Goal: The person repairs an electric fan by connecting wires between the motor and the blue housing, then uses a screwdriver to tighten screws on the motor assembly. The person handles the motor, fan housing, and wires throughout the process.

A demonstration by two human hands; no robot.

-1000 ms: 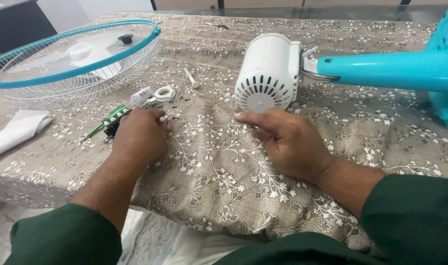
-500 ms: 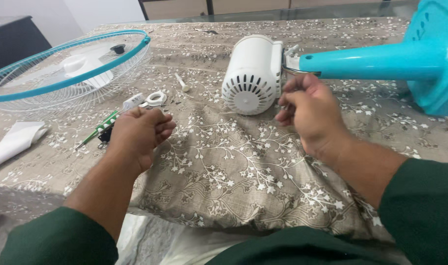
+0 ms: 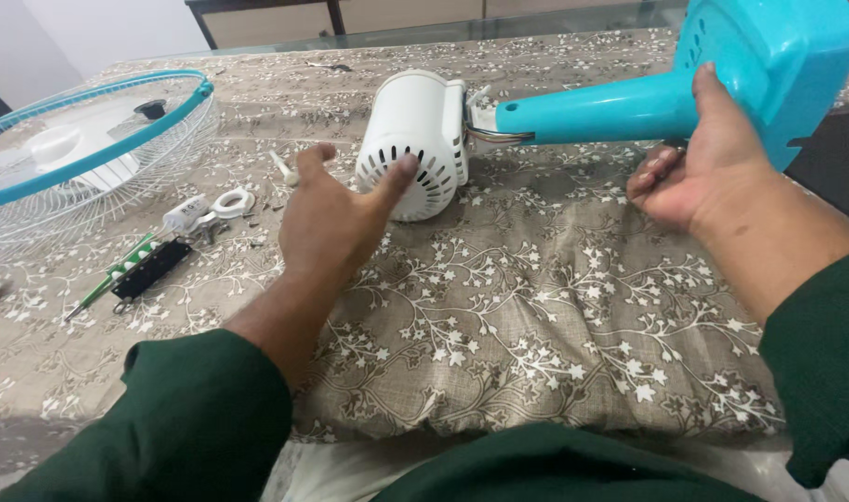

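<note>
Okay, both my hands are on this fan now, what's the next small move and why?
Probably close the left hand around the white motor housing. Only its fingertips touch the vented end, so there is no real grip there. The right hand already cups the blue stand near its base, so it seems steadied at that end while the housing lies on its side on the cloth.

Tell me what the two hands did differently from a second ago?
The left hand left the small parts and reached over to the white motor housing, its thumb now touching the vents. The right hand moved from beside the housing along to the turquoise fan stand, taking hold near its base. The fan guard, green screwdriver and patterned cloth stayed put.
</note>
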